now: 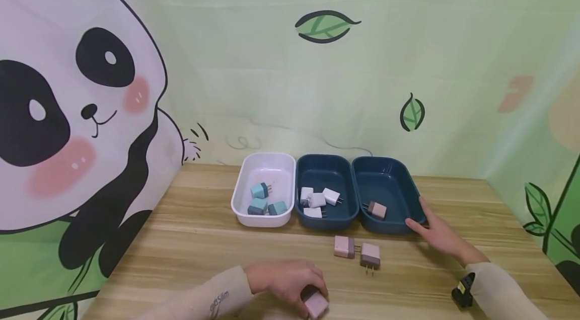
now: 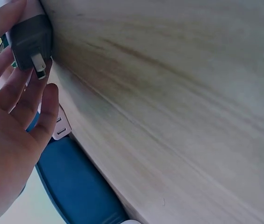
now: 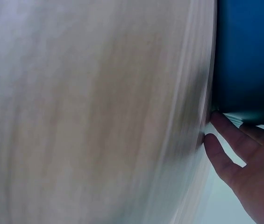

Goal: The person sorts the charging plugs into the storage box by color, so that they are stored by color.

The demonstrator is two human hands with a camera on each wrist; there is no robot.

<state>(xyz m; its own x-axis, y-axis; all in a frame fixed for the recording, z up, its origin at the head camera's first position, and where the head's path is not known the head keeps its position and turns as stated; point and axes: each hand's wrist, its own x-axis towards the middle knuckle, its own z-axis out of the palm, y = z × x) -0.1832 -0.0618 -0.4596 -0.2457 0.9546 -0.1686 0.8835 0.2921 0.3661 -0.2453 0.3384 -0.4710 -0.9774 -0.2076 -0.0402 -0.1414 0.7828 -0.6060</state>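
Note:
My left hand [image 1: 287, 280] pinches a pink charger plug [image 1: 315, 304] between thumb and fingers near the front of the table. The left wrist view shows that plug's dark grey end [image 2: 31, 42] with its metal prongs facing out. My right hand [image 1: 441, 234] rests with extended fingers at the near right corner of the right-hand blue bin [image 1: 410, 179]. Inside that bin lies one pink charger plug [image 1: 377, 210]. Between the hands, a pink plug [image 1: 343, 247] and another pink plug [image 1: 370, 255] lie on the wooden table.
The middle blue bin [image 1: 323, 159] holds several white plugs [image 1: 317, 200]. Beside it, the white bin [image 1: 267, 159] contains three teal plugs [image 1: 258, 206]. All three bins stand side by side against the green printed backdrop [image 1: 254, 83].

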